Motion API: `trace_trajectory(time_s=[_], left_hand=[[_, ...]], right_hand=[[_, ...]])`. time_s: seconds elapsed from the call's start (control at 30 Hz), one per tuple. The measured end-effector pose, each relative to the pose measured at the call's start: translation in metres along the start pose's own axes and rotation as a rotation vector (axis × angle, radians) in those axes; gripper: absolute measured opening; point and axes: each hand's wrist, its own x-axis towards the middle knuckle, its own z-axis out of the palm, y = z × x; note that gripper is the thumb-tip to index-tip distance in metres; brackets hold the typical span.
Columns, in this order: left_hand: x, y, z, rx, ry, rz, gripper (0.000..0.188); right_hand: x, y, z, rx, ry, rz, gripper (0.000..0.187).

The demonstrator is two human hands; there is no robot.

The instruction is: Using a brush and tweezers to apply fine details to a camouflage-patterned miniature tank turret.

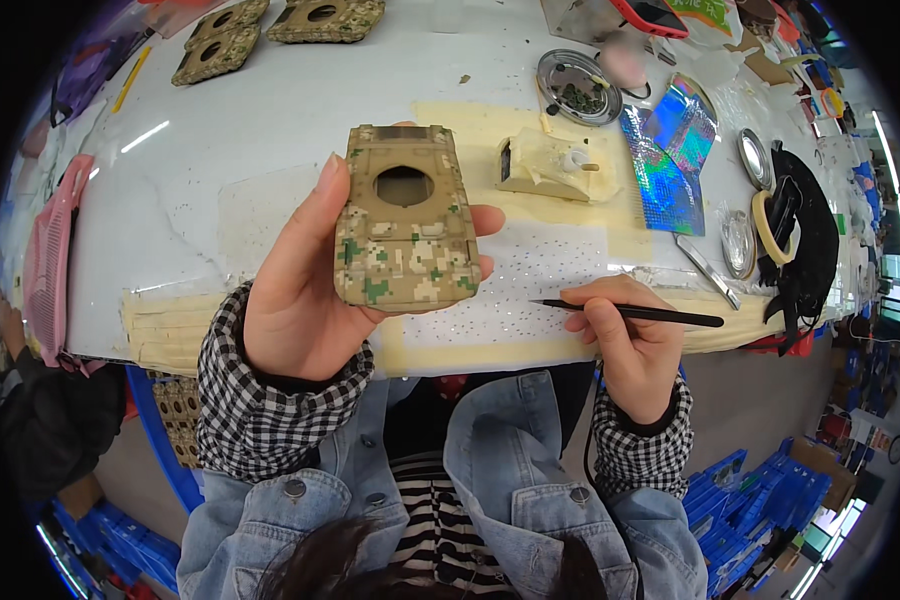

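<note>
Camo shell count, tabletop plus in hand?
4: held shell in left hand; at the far left of the table, a nearer shell and farther shell close together, plus another shell right of them. More may be hidden underneath.

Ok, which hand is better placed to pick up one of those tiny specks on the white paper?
Probably the right hand: it holds black tweezers, whose tip points over the tiny specks on the white paper. The left hand is busy gripping the camouflage model-tank hull.
</note>
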Motion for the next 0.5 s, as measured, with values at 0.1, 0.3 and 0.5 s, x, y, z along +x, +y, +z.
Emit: trace_trajectory(time_s=[0.1, 0.3, 0.5], left_hand=[[-0.0001, 0.0000, -0.0002, -0.003, -0.007, 0.003, 0.060], [0.0000, 0.0003, -0.0010, -0.006, -0.010, -0.004, 0.060], [0.0005, 0.0000, -0.0011, -0.004, -0.010, -0.001, 0.060]], right_hand=[[0.0000, -0.0007, 0.0003, 0.004, -0.004, 0.007, 0.015], [0.0007, -0.0015, -0.0007, -0.014, -0.023, 0.002, 0.014], [0.0004, -0.0004, -0.0009, -0.012, -0.010, -0.002, 0.015]])
